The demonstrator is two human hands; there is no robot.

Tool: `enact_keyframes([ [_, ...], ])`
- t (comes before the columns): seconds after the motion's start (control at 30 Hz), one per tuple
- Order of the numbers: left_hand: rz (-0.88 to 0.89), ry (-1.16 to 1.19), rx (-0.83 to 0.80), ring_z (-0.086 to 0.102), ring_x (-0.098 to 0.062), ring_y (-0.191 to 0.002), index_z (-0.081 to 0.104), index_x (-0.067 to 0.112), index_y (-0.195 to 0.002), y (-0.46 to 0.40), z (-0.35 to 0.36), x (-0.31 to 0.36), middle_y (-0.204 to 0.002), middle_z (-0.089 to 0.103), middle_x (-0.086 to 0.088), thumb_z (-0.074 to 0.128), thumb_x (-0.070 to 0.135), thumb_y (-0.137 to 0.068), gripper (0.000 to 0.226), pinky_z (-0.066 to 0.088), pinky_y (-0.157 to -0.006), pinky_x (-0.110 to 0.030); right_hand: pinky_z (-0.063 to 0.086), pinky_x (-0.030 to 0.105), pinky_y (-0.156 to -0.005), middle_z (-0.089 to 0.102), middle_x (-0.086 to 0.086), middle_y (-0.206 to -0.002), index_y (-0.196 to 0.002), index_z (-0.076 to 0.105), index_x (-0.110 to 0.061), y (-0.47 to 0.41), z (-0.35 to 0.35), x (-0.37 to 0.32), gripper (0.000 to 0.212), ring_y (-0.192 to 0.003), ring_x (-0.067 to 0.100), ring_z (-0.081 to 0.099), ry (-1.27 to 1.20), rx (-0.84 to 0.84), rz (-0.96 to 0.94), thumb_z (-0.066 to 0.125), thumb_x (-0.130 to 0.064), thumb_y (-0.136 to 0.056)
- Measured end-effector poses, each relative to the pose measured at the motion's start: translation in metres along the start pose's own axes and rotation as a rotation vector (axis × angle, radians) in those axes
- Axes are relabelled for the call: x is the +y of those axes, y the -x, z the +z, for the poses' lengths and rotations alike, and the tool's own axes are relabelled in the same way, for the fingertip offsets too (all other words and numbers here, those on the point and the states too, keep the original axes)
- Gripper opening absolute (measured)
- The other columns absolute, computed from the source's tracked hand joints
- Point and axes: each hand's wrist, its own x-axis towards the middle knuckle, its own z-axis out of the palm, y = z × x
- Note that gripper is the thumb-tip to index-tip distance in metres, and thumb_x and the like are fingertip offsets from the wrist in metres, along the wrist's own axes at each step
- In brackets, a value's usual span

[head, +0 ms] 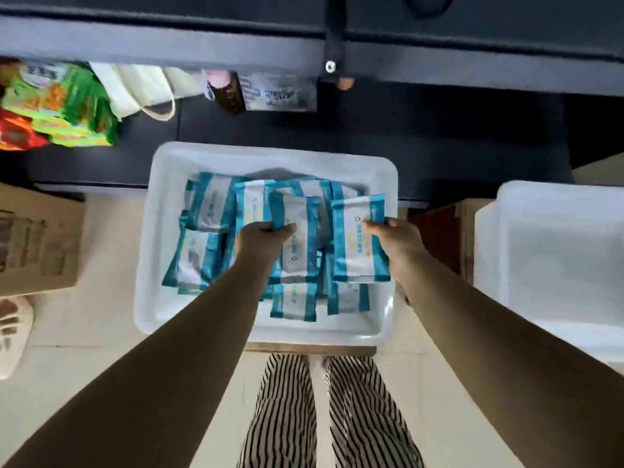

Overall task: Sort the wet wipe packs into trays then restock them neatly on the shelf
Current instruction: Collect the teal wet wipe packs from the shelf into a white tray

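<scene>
A white tray (162,251) stands in front of me, holding several teal-and-white wet wipe packs in a loose pile. My left hand (260,243) grips one pack (299,241) by its left edge, over the middle of the tray. My right hand (393,244) pinches another pack (356,244) near its top right corner, lifted above the tray's right side. Other packs (209,211) lie flat beneath both hands.
A second white tray (553,251) sits to the right. A dark shelf (304,52) runs across the top, with green snack packs (64,103), a cloth bag (135,89) and a dark packet (280,92). A cardboard box (37,238) stands left, a brown box (439,231) between trays.
</scene>
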Motion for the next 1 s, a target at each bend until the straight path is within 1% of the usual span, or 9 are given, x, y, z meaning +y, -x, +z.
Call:
enact_keyframes([
  [0.17, 0.043, -0.083, 0.007, 0.051, -0.018, -0.088, 0.060, 0.005, -0.105, -0.045, 0.034, -0.017, -0.092, 0.053, -0.005, 0.071, 0.019, -0.080, 0.031, 0.040, -0.068, -0.023, 0.038, 0.012, -0.047, 0.057, 0.006, -0.078, -0.100, 0.066, -0.003, -0.055, 0.021, 0.013, 0.018, -0.059, 0.011, 0.049, 0.159, -0.003, -0.079, 0.063, -0.014, -0.086],
  [0.27, 0.060, -0.088, 0.040, 0.053, -0.016, -0.088, 0.058, 0.007, -0.109, -0.061, 0.042, -0.021, -0.095, 0.055, -0.001, 0.070, 0.024, -0.080, 0.035, 0.041, -0.074, -0.023, 0.039, 0.023, -0.059, 0.059, 0.009, -0.086, -0.103, 0.065, 0.001, -0.073, 0.032, 0.020, 0.023, -0.072, 0.017, 0.053, 0.185, 0.035, -0.145, 0.061, -0.013, -0.086],
  [0.37, 0.121, -0.146, 0.035, 0.056, -0.021, -0.073, 0.060, 0.015, -0.074, -0.064, 0.042, -0.025, -0.074, 0.060, -0.003, 0.067, 0.023, -0.081, 0.013, 0.042, -0.065, -0.027, 0.041, 0.023, -0.070, 0.060, 0.000, -0.089, -0.110, 0.056, -0.008, -0.078, 0.038, 0.021, 0.025, -0.076, 0.012, 0.054, 0.201, 0.050, -0.200, 0.062, -0.013, -0.086],
  [0.47, 0.176, -0.162, 0.025, 0.044, -0.022, -0.057, 0.049, 0.015, -0.060, -0.055, 0.035, -0.019, -0.060, 0.049, -0.008, 0.064, 0.017, -0.082, 0.026, 0.035, -0.060, -0.032, 0.037, 0.016, -0.084, 0.053, 0.000, -0.113, -0.132, 0.041, -0.007, -0.065, 0.031, 0.014, 0.047, -0.103, 0.010, 0.050, 0.245, 0.054, -0.240, 0.060, -0.015, -0.089],
  [0.57, 0.223, -0.163, 0.027, 0.059, -0.027, -0.081, 0.063, 0.014, -0.084, -0.031, 0.018, 0.004, -0.087, 0.063, -0.016, 0.065, 0.022, -0.081, 0.009, 0.040, -0.071, -0.027, 0.032, 0.014, -0.092, 0.049, 0.007, -0.137, -0.137, 0.039, -0.008, -0.041, 0.015, -0.004, 0.052, -0.125, 0.018, 0.046, 0.321, 0.031, -0.312, 0.059, -0.016, -0.090],
  [0.67, 0.348, -0.214, 0.021, 0.058, -0.016, -0.099, 0.060, 0.004, -0.116, 0.002, -0.006, 0.043, -0.104, 0.061, -0.003, 0.059, 0.013, -0.089, 0.029, 0.035, -0.073, -0.006, 0.031, 0.008, -0.081, 0.053, 0.008, -0.131, -0.135, 0.042, -0.008, -0.004, -0.009, -0.041, 0.048, -0.119, 0.020, 0.051, 0.356, 0.014, -0.388, 0.059, -0.014, -0.090],
  [0.77, 0.468, -0.325, -0.024, 0.057, -0.017, -0.093, 0.060, 0.006, -0.117, 0.041, -0.024, 0.093, -0.097, 0.058, 0.000, 0.057, 0.016, -0.091, 0.029, 0.033, -0.067, -0.010, 0.037, 0.016, -0.091, 0.059, 0.008, -0.125, -0.129, 0.051, -0.008, 0.044, -0.034, -0.087, 0.041, -0.114, 0.019, 0.055, 0.419, -0.031, -0.495, 0.059, -0.012, -0.089],
  [0.93, 0.675, -0.429, -0.184, 0.059, -0.017, -0.099, 0.061, 0.016, -0.114, 0.115, -0.046, 0.179, -0.106, 0.066, -0.003, 0.057, 0.023, -0.090, 0.025, 0.040, -0.071, -0.013, 0.036, 0.012, -0.085, 0.063, 0.001, -0.114, -0.118, 0.059, -0.012, 0.142, -0.080, -0.165, 0.030, -0.107, 0.011, 0.056, 0.535, -0.064, -0.656, 0.061, -0.016, -0.088],
  [1.0, 0.806, -0.438, -0.227, 0.060, -0.017, -0.099, 0.062, 0.019, -0.109, 0.148, -0.056, 0.214, -0.103, 0.066, -0.002, 0.060, 0.023, -0.089, 0.021, 0.042, -0.082, -0.018, 0.037, 0.016, -0.091, 0.064, 0.001, -0.113, -0.115, 0.061, -0.012, 0.182, -0.103, -0.196, 0.028, -0.108, 0.013, 0.057, 0.587, -0.020, -0.750, 0.062, -0.017, -0.088],
])
